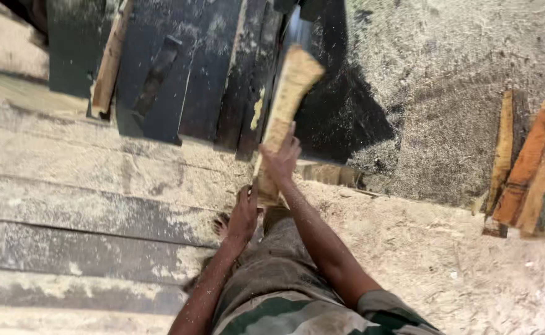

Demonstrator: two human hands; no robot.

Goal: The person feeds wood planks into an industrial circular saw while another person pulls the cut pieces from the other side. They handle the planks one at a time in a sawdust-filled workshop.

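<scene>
your right hand [280,156] and left hand [244,214] both grip the pale wood plank [285,105], fingers wrapped, just beside the dark boards [204,74].

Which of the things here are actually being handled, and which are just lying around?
In hand:
- pale wooden slab, blurred, gripped by both hands
- right hand, higher on it
- left hand, at its lower end

Lying about:
- dark planks ahead
- orange-brown offcuts at right
- sawdust on the ground
- grey boards at left
</scene>
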